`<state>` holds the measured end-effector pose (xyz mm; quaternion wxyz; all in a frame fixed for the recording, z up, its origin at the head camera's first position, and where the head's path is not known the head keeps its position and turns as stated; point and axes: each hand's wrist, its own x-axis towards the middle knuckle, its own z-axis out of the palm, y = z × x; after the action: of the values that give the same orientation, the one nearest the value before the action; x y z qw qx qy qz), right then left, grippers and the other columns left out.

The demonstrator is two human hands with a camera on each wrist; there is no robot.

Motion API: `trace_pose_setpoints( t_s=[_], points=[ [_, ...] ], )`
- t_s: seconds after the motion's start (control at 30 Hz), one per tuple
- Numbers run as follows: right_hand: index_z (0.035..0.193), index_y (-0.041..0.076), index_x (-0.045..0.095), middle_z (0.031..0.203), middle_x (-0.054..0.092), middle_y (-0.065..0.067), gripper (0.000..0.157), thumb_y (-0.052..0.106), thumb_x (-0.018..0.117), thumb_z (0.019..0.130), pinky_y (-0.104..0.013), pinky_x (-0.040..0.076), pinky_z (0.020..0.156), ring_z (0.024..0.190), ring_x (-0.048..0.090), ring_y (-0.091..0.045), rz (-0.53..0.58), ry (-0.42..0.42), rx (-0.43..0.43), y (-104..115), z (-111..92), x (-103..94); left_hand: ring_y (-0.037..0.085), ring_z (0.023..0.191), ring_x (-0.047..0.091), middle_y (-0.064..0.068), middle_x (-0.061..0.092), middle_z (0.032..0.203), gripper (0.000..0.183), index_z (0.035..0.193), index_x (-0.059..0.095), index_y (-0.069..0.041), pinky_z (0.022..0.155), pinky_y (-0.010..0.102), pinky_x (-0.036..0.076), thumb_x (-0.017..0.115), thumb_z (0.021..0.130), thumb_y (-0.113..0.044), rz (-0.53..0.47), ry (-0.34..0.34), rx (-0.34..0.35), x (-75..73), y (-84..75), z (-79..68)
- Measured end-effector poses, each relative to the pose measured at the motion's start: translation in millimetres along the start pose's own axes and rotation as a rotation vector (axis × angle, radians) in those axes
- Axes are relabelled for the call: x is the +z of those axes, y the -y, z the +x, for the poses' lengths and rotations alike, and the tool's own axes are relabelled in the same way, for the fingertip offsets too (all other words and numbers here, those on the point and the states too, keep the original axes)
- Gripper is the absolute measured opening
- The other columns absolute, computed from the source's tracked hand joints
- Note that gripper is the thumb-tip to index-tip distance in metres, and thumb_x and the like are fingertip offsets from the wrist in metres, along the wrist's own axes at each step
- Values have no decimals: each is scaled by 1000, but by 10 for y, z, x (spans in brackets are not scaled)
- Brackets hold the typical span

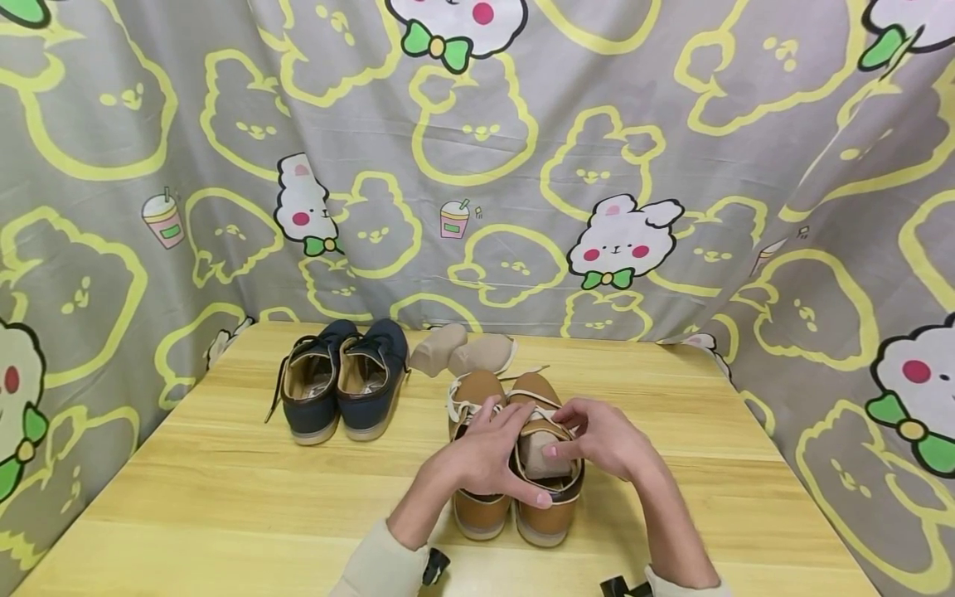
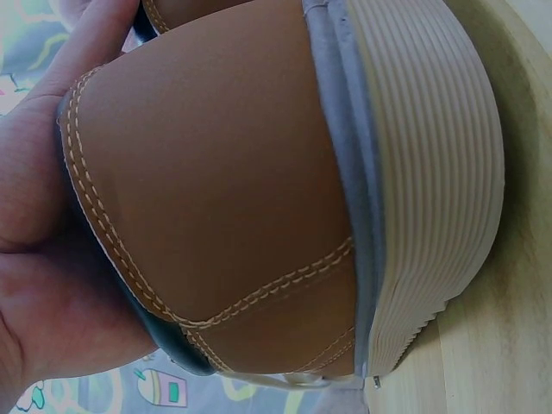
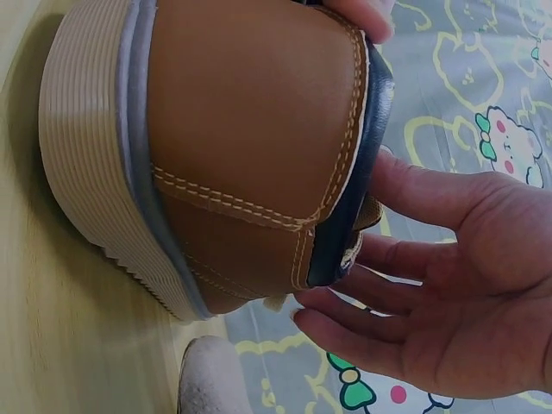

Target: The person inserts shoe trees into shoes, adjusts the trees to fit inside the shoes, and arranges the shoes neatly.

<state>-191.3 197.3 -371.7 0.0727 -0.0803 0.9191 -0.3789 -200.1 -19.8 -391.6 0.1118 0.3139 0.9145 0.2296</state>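
Note:
Two brown lace-up shoes stand side by side on the table, toes pointing away: a left one (image 1: pixel 481 514) and a right one (image 1: pixel 548 522). A beige padded insert (image 1: pixel 543 454) sits in the right shoe's opening. My left hand (image 1: pixel 488 454) spreads over the pair, fingers toward the laces and thumb near the right shoe's heel collar. From the right side, my right hand (image 1: pixel 612 435) reaches in, its thumb touching the insert and its fingers by the laces. In the right wrist view its fingers (image 3: pixel 371 332) look loosely extended beside the collar.
A dark blue pair of shoes (image 1: pixel 309 423) stands at the left. Behind the brown pair lie two beige padded inserts, one left (image 1: pixel 440 348) and one right (image 1: pixel 481 355). The wooden table (image 1: pixel 224 506) ends at a patterned curtain (image 1: pixel 507 191) on the back and sides.

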Motion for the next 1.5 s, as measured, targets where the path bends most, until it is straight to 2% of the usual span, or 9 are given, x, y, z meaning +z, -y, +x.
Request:
trace_pose_setpoints(
  t_s=[0.5, 0.87, 1.5],
  points=[
    [114, 11, 71, 108, 73, -2, 48, 30, 90, 75, -43, 52, 90, 100, 66, -18, -13, -1, 5, 9, -6, -1, 37, 156, 11, 2, 26, 167, 120, 163, 19, -16, 123, 58, 17, 81, 74, -66, 0, 3, 7, -5, -4, -10],
    [110, 11, 73, 99, 74, 0, 44, 28, 91, 74, -39, 53, 86, 93, 67, -13, -22, -14, 5, 7, 9, 9, 37, 155, 13, 2, 28, 166, 120, 163, 20, -16, 123, 56, 18, 82, 73, -67, 13, -9, 9, 4, 5, 10],
    [109, 11, 74, 96, 74, 0, 44, 28, 91, 73, -38, 53, 83, 91, 66, -13, -31, -22, 19, 10, 15, 16, 38, 155, 14, 2, 29, 165, 119, 163, 20, -17, 123, 57, 19, 82, 73, -66, 5, -14, 17, 8, 6, 6]
  ],
)
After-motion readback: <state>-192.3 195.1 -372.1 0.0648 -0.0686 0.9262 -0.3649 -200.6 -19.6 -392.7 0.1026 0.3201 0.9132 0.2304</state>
